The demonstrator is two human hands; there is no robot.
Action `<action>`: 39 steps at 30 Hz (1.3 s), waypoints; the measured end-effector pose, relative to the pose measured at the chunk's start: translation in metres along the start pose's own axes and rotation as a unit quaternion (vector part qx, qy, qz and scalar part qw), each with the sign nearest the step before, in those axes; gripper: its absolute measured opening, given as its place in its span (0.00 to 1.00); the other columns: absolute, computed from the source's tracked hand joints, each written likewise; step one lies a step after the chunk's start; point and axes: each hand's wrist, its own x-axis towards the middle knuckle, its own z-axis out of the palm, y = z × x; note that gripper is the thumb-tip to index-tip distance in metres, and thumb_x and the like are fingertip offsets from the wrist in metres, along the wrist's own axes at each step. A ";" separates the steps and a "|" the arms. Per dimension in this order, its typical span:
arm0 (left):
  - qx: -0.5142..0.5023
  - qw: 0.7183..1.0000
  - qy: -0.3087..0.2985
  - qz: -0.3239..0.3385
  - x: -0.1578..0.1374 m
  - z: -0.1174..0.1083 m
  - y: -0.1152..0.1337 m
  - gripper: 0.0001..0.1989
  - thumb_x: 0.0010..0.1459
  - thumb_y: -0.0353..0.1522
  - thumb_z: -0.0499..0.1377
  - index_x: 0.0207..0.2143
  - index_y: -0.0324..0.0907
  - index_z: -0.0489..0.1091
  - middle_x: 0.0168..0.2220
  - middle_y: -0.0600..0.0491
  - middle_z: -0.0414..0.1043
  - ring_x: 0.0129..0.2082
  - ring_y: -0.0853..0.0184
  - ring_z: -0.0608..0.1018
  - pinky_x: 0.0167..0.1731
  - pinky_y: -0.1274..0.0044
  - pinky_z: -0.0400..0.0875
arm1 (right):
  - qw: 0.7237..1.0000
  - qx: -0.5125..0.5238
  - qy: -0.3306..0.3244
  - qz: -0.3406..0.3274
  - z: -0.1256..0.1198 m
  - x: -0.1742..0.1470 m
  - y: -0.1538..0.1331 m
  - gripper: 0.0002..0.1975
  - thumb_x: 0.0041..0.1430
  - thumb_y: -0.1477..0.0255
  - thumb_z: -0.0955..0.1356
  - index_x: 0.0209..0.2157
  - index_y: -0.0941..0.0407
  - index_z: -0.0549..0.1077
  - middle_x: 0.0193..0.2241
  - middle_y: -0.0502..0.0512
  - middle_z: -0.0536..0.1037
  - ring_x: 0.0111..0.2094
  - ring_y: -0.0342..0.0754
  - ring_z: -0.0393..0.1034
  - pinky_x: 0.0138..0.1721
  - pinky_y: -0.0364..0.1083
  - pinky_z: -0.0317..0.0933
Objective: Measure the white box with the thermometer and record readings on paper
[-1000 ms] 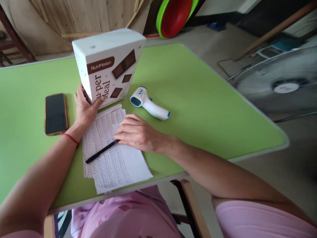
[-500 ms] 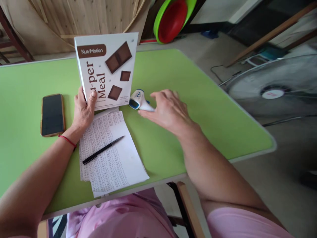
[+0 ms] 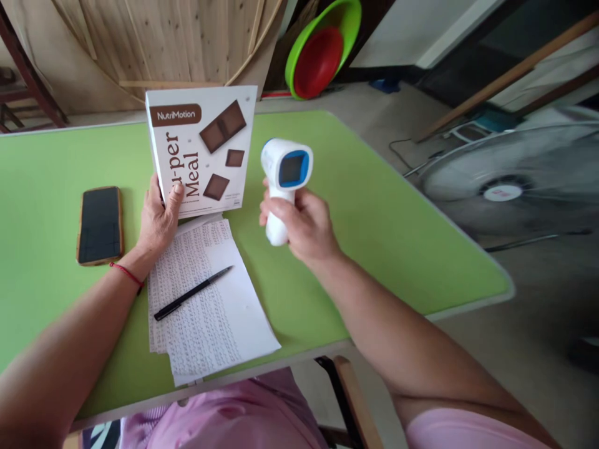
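Observation:
My left hand [image 3: 160, 211] grips the lower left corner of a white NutriMotion box [image 3: 201, 149], thumb across its front. The box is upright, its printed face with brown chocolate pieces turned to me. In my right hand [image 3: 306, 221] is a white and blue infrared thermometer [image 3: 286, 171], held upright by its handle above the table. Its dark screen faces me. Below the box lie handwritten sheets of paper [image 3: 206, 337], with a black pen [image 3: 193, 293] across them.
The green table [image 3: 384, 237] has a smartphone [image 3: 100, 224] lying at the left. A large fan [image 3: 505, 187] stands beyond the table's right edge. Green and red basins [image 3: 319, 59] lean at the back, near a wooden panel [image 3: 187, 43].
My right hand has closed round the thermometer's handle and lifted it off the table, turning its screen towards me. My left hand still holds the box.

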 end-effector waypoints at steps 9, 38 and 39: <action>-0.002 1.000 0.007 0.014 0.000 0.004 -0.007 0.34 0.60 0.58 0.44 0.55 0.43 0.63 0.50 0.42 0.71 0.48 0.52 0.73 0.49 0.58 0.67 | 0.970 0.169 -0.161 0.062 0.042 -0.023 0.006 0.16 0.54 0.57 0.70 0.30 0.54 0.67 0.25 0.48 0.68 0.26 0.41 0.62 0.26 0.45 0.60; -0.006 0.999 0.022 0.025 0.000 0.007 -0.011 0.30 0.61 0.57 0.47 0.47 0.44 0.68 0.45 0.44 0.73 0.45 0.53 0.74 0.47 0.58 0.67 | 0.962 0.205 -0.154 0.097 0.043 -0.020 0.011 0.18 0.50 0.55 0.72 0.32 0.55 0.69 0.25 0.48 0.69 0.26 0.41 0.65 0.26 0.45 0.64; -0.008 0.999 0.022 0.026 0.000 0.007 -0.012 0.30 0.61 0.57 0.47 0.47 0.44 0.68 0.45 0.44 0.73 0.45 0.54 0.74 0.47 0.59 0.67 | 0.960 0.207 -0.159 0.101 0.043 -0.019 0.011 0.18 0.49 0.55 0.73 0.31 0.55 0.69 0.26 0.48 0.69 0.26 0.42 0.65 0.26 0.45 0.65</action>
